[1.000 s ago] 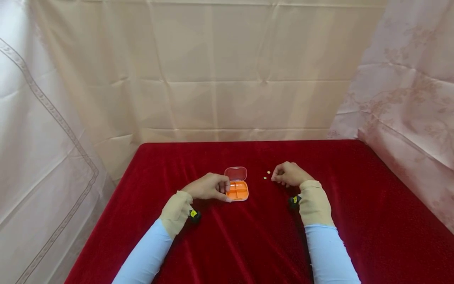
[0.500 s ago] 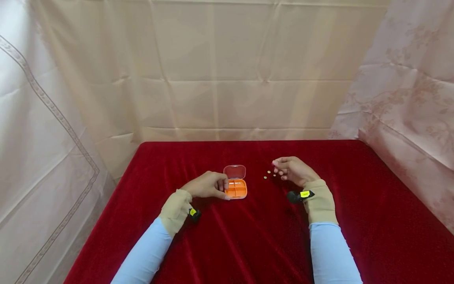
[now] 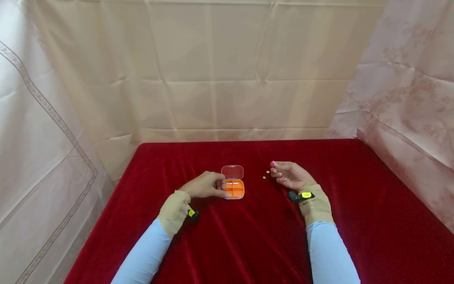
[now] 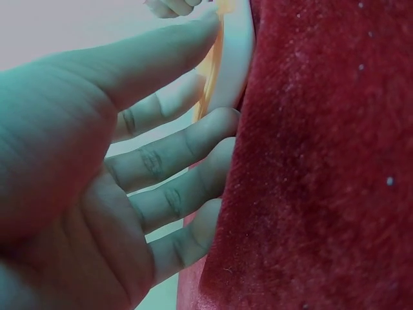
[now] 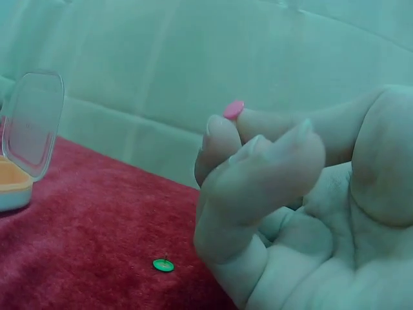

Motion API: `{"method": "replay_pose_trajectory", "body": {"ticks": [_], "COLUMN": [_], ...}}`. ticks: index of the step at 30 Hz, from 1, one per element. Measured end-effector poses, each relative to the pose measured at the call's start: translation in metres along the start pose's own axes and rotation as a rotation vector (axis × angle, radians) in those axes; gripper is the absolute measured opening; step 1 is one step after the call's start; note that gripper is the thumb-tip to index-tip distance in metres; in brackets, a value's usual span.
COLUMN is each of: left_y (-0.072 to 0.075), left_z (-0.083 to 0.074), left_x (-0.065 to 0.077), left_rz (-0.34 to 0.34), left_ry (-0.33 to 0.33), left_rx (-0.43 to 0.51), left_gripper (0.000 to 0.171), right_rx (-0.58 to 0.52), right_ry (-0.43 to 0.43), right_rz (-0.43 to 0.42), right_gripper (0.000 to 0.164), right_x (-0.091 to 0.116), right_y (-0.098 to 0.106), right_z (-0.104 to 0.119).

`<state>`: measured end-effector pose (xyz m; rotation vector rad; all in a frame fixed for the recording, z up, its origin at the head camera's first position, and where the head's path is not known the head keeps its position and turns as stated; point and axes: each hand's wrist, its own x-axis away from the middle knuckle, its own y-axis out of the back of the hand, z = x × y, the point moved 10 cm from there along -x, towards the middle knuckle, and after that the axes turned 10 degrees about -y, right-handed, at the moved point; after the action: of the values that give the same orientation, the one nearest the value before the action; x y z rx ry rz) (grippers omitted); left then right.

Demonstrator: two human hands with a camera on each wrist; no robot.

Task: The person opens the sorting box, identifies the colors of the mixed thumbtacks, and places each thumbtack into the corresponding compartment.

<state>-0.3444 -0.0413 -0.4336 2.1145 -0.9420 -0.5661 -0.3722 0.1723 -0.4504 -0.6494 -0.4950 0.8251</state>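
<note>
An orange pill box with several compartments stands on the red cloth, its clear lid raised at the back. My left hand holds the box at its left side, the thumb at the front edge and the fingers curled behind. Right of the box, my right hand pinches a pink thumbtack between thumb and fingertip, raised above the cloth. Two small greenish-yellow discs, a nearer one and a farther one, lie by that hand. In the right wrist view, one is a green thumbtack, point up.
A red velvet cloth covers the table. Beige curtain hangs behind its far edge, and pale fabric hangs on both sides. Each wrist wears a small black camera.
My right hand has lifted from the cloth and turned, bringing the pink thumbtack into view. A third disc seen half a second ago is now hidden by that hand. My left hand stays at the box.
</note>
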Motion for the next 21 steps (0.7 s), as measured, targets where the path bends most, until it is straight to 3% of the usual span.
{"method": "replay_pose_trajectory", "body": {"ticks": [8, 14, 21], "left_y": [0.0001, -0.0005, 0.0009], "left_z": [-0.0026, -0.0031, -0.0077], "left_x": [-0.0012, -0.0021, -0.0019], "left_rz": [-0.018, -0.025, -0.021], "left_ry": [0.004, 0.006, -0.054], "left_rx": [-0.019, -0.037, -0.053], "left_gripper": [0.026, 0.029, 0.035], "right_rx": [-0.052, -0.033, -0.003], "right_ry": [-0.012, 0.002, 0.014], "right_rz": [0.096, 0.096, 0.096], "right_gripper": [0.042, 0.043, 0.043], "right_x": [-0.0009, -0.0006, -0.0008], "right_y": [-0.0043, -0.0034, -0.0071], "right_z": [-0.0059, -0.0071, -0.0059]}}
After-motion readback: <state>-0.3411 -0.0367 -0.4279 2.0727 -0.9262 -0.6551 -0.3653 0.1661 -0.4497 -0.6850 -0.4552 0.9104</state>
